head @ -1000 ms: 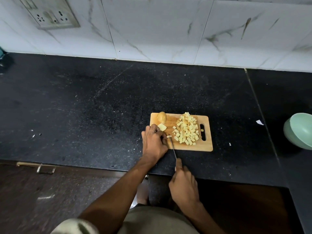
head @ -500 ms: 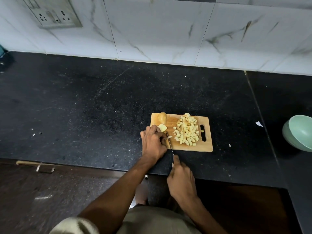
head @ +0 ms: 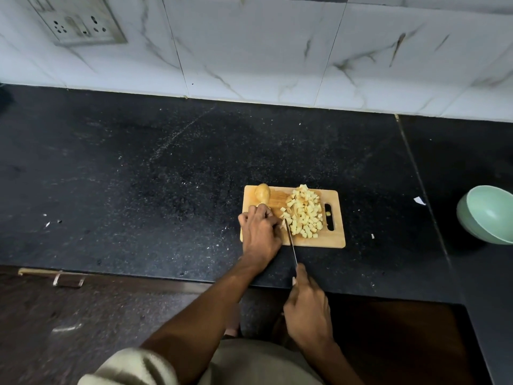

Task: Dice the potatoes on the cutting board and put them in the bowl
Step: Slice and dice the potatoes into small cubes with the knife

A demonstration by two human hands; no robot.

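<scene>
A wooden cutting board (head: 337,241) lies on the black counter. A pile of potato cubes (head: 304,213) covers its right half. One whole potato (head: 262,192) sits at the board's far left corner. My left hand (head: 259,232) rests on the board's left side, fingers curled over a potato piece that is mostly hidden. My right hand (head: 306,307) grips the handle of a knife (head: 291,243), whose thin blade reaches onto the board right beside my left fingers. The pale green bowl (head: 488,213) stands at the right edge of the view.
The black counter (head: 166,176) stretches wide to the left, ending at a white tiled wall with a socket plate (head: 80,23). Small white scraps (head: 419,200) lie near the counter seam. A cabinet handle (head: 52,276) sits below the counter edge.
My left hand has closed down over the potato piece, hiding it. The knife has shifted slightly right and my right hand has drawn back toward me.
</scene>
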